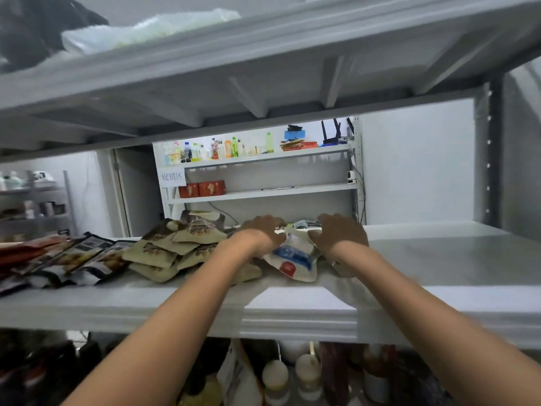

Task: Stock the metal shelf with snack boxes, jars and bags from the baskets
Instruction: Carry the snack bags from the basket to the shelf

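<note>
Both hands were on the same white bag with a blue label, mid-frame on the metal shelf. The left hand had its fingers curled over the bag's top left corner. The right hand gripped the top right edge, thumb on the front. So the bag sat right between them, leaning back a bit, bottom edge toward the camera.

Just left of it, touching the left wrist, there was a messy pile of beige snack bags. Further left came a row of dark bags, then red packs at the frame's left edge.

On the level below at the bottom, pale-capped bottles stood packed among dark stuff I couldn't make out. In the background, upper middle, another white rack held drink bottles and red boxes.
</note>
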